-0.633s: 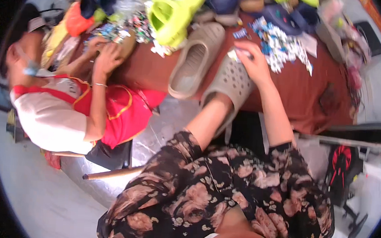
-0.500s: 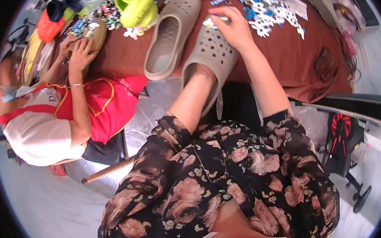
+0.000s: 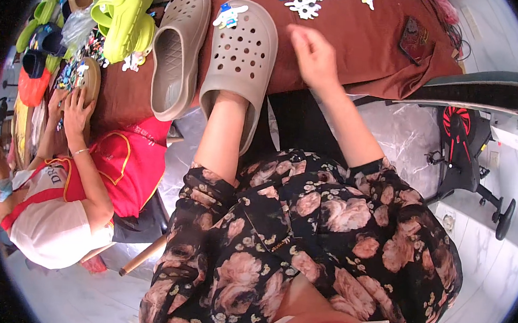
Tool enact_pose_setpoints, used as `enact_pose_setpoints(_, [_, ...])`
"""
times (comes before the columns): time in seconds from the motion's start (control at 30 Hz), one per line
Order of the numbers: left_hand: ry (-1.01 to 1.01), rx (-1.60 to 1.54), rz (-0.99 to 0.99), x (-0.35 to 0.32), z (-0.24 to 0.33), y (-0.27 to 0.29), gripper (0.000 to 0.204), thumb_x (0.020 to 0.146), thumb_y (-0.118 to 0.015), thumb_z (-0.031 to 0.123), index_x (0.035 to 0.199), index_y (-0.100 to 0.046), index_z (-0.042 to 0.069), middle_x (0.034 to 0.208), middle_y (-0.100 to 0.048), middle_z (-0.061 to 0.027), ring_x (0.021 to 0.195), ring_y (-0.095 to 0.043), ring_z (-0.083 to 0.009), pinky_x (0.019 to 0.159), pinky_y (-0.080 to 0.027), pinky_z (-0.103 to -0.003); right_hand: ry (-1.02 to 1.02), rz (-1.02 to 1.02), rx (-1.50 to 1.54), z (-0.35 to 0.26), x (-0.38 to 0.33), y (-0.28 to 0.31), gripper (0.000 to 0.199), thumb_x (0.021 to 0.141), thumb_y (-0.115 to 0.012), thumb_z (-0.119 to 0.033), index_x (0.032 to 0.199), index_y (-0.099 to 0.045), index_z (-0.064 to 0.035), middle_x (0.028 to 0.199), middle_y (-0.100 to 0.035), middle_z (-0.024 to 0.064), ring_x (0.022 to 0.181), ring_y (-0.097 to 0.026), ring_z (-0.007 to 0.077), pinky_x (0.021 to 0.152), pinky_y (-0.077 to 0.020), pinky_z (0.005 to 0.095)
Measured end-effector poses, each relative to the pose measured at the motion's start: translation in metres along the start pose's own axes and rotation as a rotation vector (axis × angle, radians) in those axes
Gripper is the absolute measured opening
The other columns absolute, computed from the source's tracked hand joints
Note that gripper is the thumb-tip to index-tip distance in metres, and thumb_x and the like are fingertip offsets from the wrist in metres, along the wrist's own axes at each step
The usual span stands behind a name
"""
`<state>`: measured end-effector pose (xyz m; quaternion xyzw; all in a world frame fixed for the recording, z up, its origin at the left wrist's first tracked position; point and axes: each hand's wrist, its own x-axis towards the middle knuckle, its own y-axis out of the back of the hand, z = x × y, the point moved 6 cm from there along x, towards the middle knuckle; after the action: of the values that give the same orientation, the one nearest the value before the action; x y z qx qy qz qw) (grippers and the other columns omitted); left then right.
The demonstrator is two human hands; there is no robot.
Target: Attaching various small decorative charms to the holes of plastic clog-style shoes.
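A grey-beige clog [image 3: 243, 46] with holes across its upper is worn over my left hand [image 3: 231, 101], which reaches in through the opening; its fingers are hidden. A white and blue character charm [image 3: 229, 15] sits on the clog's toe. To the right of the clog my right hand [image 3: 314, 56] hovers apart from it, slightly blurred. Its fingers are loosely curled together and I see nothing in them. The matching grey-beige clog [image 3: 180, 54] lies sole down on the left, close beside the first.
White and blue charms [image 3: 309, 0] lie on the brown cloth [image 3: 357, 42]. Lime-green clogs [image 3: 125, 20] and more charms are at the far left. Left, a co-worker in a red apron [image 3: 130, 158] handles a tan clog [image 3: 89, 77]. A dark decorated patch [image 3: 413, 40] lies right.
My right hand has come off the charm and away from the clog's toe, to the right. The charm now shows whole on the clog. The view has shifted, moving the table leftward and up.
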<state>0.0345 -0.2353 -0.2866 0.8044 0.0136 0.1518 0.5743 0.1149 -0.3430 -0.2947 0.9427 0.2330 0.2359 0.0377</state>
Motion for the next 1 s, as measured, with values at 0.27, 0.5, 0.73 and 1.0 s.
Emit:
enact_pose_setpoints(0.27, [0.004, 0.044, 0.012, 0.0, 0.001, 0.001, 0.043, 0.085, -0.039, 0.022, 0.125, -0.042, 0.007, 0.13, -0.039, -0.0122, 0.12, -0.037, -0.0275, 0.099, -0.028, -0.043, 0.179, 0.0, -0.819, 0.032, 0.063, 0.016, 0.029, 0.075, -0.063, -0.035, 0.092, -0.063, -0.0119, 0.094, -0.058, 0.0088, 0.092, -0.052, 0.0273, 0.08, -0.0421, 0.0379])
enact_pose_setpoints(0.5, [0.019, 0.074, 0.015, -0.001, -0.002, 0.0, 0.042, 0.084, -0.041, 0.021, 0.124, -0.042, 0.006, 0.129, -0.04, -0.0125, 0.119, -0.038, -0.028, 0.098, -0.029, -0.044, 0.081, -0.078, -0.761, 0.036, 0.057, 0.013, 0.021, 0.074, -0.062, -0.029, 0.09, -0.063, -0.0162, 0.099, -0.055, 0.0073, 0.097, -0.047, 0.0266, 0.081, -0.0379, 0.0396])
enact_pose_setpoints(0.73, [-0.025, 0.182, 0.117, -0.004, -0.005, -0.006, 0.044, 0.084, -0.04, 0.02, 0.126, -0.04, 0.005, 0.132, -0.037, -0.0136, 0.12, -0.037, -0.0291, 0.098, -0.028, -0.044, 0.118, 0.212, -0.793, 0.039, 0.086, 0.044, 0.018, 0.074, -0.061, -0.021, 0.092, -0.063, -0.0173, 0.1, -0.055, 0.0052, 0.099, -0.046, 0.0266, 0.085, -0.0349, 0.0421])
enact_pose_setpoints(1.0, [-0.012, 0.116, -0.079, -0.001, -0.001, 0.032, 0.043, 0.084, -0.041, 0.02, 0.124, -0.042, 0.005, 0.13, -0.039, -0.0144, 0.119, -0.038, -0.0276, 0.098, -0.029, -0.042, 0.337, -0.028, -0.925, 0.016, 0.102, -0.027, 0.021, 0.075, -0.062, -0.021, 0.092, -0.06, -0.0089, 0.09, -0.056, 0.0075, 0.092, -0.048, 0.0239, 0.079, -0.0393, 0.0386])
